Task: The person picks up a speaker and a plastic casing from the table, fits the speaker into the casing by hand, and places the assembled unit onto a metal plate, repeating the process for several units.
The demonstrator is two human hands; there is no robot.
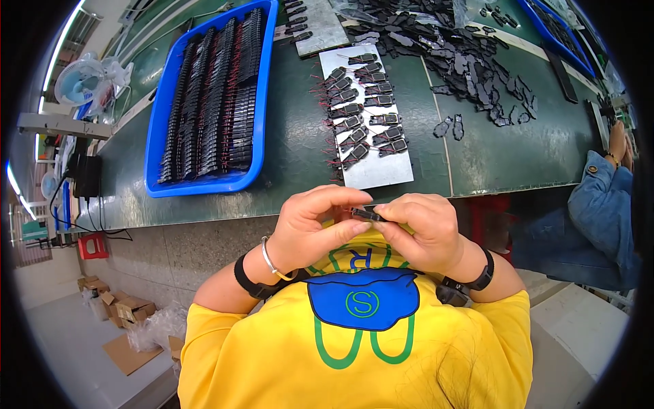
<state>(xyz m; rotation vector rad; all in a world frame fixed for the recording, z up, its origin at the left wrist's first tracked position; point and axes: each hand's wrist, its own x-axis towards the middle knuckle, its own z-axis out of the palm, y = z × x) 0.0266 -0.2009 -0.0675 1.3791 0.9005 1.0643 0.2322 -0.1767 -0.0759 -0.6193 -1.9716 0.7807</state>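
In front of my chest, both hands meet at a small black plastic part (366, 214) with a shiny dark face. My right hand (428, 228) pinches its right end between thumb and forefinger. From the other side, the curved thumb and forefinger of my left hand (315, 221) close around its left end; its other fingers are partly hidden. Just beyond my hands, a pale metal plate (388, 170) carries two columns of similar black parts (354, 135), with thin red wires sticking out on the left.
A blue tray (153, 136) packed with rows of black wired parts stands left on the green table (293, 136). Loose black pieces (477, 75) lie heaped at the far right. Another person's denim sleeve (599, 198) is at right. A small fan (82, 82) stands far left.
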